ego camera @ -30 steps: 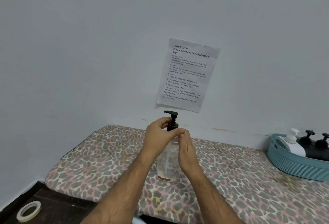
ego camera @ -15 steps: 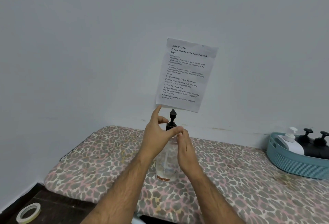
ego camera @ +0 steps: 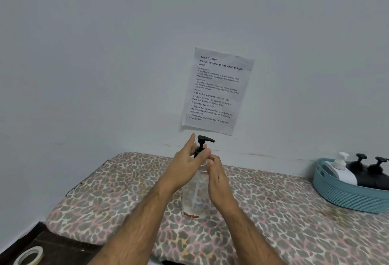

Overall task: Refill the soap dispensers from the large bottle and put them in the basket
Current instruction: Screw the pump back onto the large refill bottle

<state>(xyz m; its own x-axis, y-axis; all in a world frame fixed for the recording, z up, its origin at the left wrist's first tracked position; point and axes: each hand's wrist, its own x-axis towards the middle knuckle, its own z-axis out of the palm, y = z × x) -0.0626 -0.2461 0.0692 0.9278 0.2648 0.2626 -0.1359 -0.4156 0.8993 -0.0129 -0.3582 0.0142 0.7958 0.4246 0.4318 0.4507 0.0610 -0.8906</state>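
Leopard-print fabric in pink, grey and cream covers the counter (ego camera: 273,212) in front of us, and it runs up against a plain pale wall with a faint stained line just above the counter edge. At the lower left we see dark flooring or a dark ledge, we cannot tell which, with a roll of tape (ego camera: 29,256) lying flat on it. Taped to the wall is a printed sheet (ego camera: 216,91), and we can read it: "TASK ID: 3797", then "Portion mixed nuts into small ziplock bags", with numbered steps about opening the large bag, scooping nuts with a spoon and sealing the bags. Below it, upright on the counter, stands the clear soap dispenser (ego camera: 195,197) with its black pump (ego camera: 203,143), the spout pointing right; a reddish band of print circles its base, too small for us to read. Our left hand (ego camera: 185,168) pinches the pump collar between thumb and finger, the forefinger lifted straight. Our right hand (ego camera: 216,180) curls round the neck and shoulder of the bottle, gripping it. Far right, at the wall, sits a teal basket (ego camera: 345,197), and in it lie a white dispenser (ego camera: 341,170) and two black dispensers (ego camera: 370,174), side by side.
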